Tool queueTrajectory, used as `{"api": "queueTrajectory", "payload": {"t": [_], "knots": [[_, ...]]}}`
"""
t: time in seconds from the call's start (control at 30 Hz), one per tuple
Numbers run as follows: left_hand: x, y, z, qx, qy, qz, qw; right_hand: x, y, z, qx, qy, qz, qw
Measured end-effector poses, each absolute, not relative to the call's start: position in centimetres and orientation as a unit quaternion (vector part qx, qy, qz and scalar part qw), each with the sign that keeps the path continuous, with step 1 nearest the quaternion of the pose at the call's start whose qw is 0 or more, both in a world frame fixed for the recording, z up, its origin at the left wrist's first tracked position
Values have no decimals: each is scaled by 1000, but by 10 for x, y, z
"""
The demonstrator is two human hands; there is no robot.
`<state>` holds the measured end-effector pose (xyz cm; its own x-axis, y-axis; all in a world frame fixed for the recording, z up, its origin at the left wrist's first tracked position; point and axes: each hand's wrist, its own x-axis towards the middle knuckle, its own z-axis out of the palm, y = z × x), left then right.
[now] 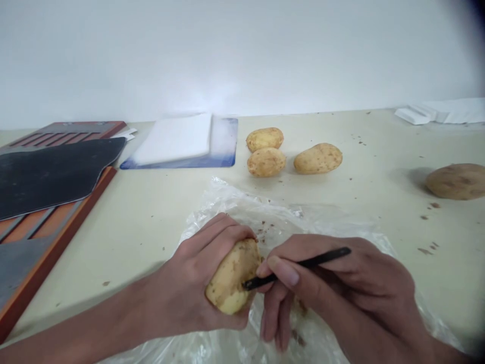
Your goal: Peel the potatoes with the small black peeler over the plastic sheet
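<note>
A yellowish potato (232,278) with brown patches of skin is wrapped in the fingers of my left hand (197,275), tilted over the plastic sheet. My right hand (341,288) pinches a thin black stick-like tool (318,259) between thumb and fingers. Its lower end touches the potato's surface on the right side. What kind of tool it is cannot be made out. Beneath both hands lies a crumpled clear plastic sheet (235,199), with brown scraps of peel scattered on it.
Three light potatoes (318,158) sit together beyond the plastic. A browner potato (458,181) lies at far right. At the back are a white pad (176,137) on a blue-edged board (223,146) and white folded pieces (443,111). A black mat (56,169) covers a wooden frame (83,212) at left.
</note>
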<state>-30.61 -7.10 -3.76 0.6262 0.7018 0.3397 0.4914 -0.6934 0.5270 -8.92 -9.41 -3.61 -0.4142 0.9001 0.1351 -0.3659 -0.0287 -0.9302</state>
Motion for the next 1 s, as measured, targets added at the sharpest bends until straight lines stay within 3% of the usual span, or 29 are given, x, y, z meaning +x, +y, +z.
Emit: {"api": "queueTrajectory", "payload": {"t": [0.17, 0.4, 0.63, 0.83, 1.0], "knots": [[-308, -71, -40, 891, 326, 262, 178, -83, -86, -39, -296, -497, 644, 501], [-309, -73, -45, 886, 325, 265, 197, -88, -97, -31, -258, -510, 684, 453], [-308, -71, -42, 891, 320, 271, 172, -79, -80, -43, -305, -498, 639, 501], [-310, -71, -47, 880, 321, 283, 207, -85, -97, -35, -249, -490, 709, 441], [-308, -70, -44, 872, 344, 274, 217, -88, -96, -35, -247, -494, 700, 452]]}}
